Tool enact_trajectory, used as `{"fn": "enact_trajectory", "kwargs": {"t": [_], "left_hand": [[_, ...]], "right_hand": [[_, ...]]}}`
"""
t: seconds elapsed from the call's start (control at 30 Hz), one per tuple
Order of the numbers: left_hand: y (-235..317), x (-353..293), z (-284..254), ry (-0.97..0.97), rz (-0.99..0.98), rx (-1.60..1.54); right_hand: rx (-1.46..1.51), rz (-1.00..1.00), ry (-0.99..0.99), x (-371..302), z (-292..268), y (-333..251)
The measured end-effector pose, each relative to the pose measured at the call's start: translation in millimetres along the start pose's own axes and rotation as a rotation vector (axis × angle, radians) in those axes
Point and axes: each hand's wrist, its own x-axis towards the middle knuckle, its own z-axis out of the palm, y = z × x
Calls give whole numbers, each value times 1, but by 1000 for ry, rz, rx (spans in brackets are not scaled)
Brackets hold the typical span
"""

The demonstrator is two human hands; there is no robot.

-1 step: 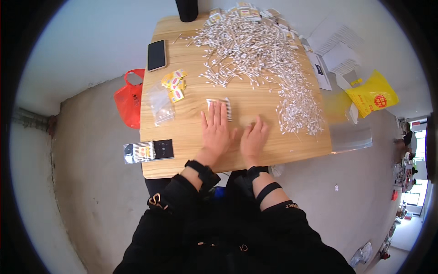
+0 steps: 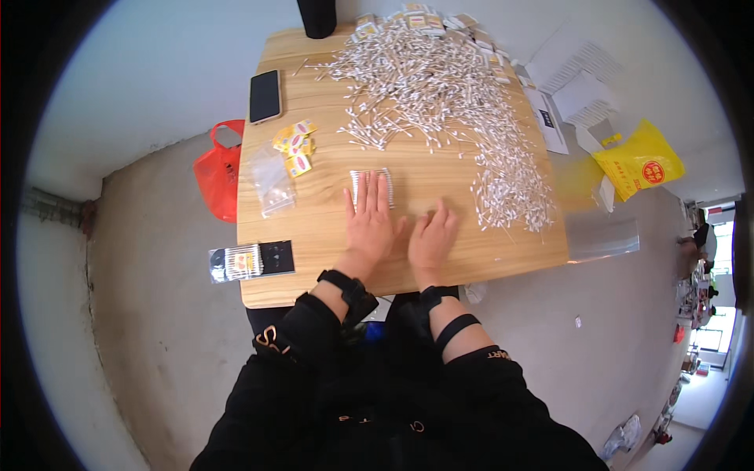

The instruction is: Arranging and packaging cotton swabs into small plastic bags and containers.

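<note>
My left hand (image 2: 370, 224) lies flat with fingers stretched out over a neat row of cotton swabs (image 2: 386, 179). Swab ends show above and beside the fingers; the rest of the row is covered by my hand. To its right, my right hand (image 2: 432, 239) rests low over the wooden table (image 2: 322, 224), index finger extended and the others loosely bent. Nothing can be seen in it. A large heap of loose cotton swabs (image 2: 440, 86) spreads over the far and right part of the table.
Clear plastic bags (image 2: 271, 184) and yellow paper labels (image 2: 298, 147) lie left of my hands. A packed swab bag (image 2: 243, 261) overhangs the left edge on a black card. Farther back are a phone (image 2: 265, 96) and a black container (image 2: 318, 17). Red (image 2: 217, 177) and yellow (image 2: 640, 161) bags flank the table.
</note>
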Motion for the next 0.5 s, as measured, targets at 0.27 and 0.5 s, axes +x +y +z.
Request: {"fn": "enact_trajectory", "kwargs": {"t": [0.27,0.5], "left_hand": [[7,-7,23,-28,26,103],[9,-48,7,-58,78,85]], "right_hand": [[70,32,-11,3,-9,1],[156,65,-17,2,-9,1]]}}
